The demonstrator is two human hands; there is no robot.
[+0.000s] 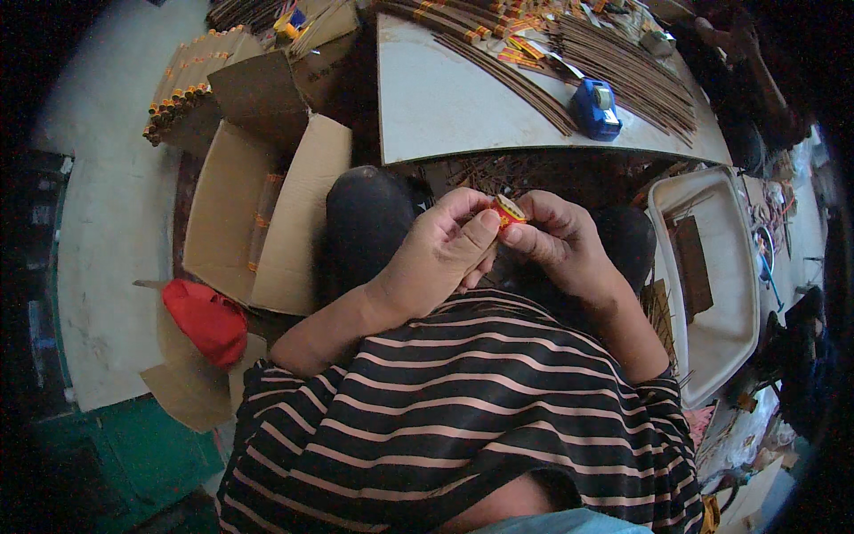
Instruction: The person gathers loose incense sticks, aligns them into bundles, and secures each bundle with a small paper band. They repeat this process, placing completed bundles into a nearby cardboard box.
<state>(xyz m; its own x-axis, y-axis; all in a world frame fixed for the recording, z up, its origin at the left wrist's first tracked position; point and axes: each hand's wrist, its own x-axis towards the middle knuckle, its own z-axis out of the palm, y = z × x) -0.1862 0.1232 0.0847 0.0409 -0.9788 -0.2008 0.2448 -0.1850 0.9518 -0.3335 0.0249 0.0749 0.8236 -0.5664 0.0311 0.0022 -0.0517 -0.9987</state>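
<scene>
Striped shirt [463, 418] nearest; below the table [463, 107], left hand [440, 254] and right hand [560, 240] pinch a small red-and-yellow label [509, 212] together, seemingly wrapping it; careful fingertip pressure comes next.

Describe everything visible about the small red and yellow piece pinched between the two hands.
The small red and yellow piece looks like a paper label or wrapper, red with a yellow band; finer detail is too small to tell. It sits above the person's lap, just below the near edge of the grey table. The left hand and right hand both pinch it at their fingertips, hiding most of it.
</scene>
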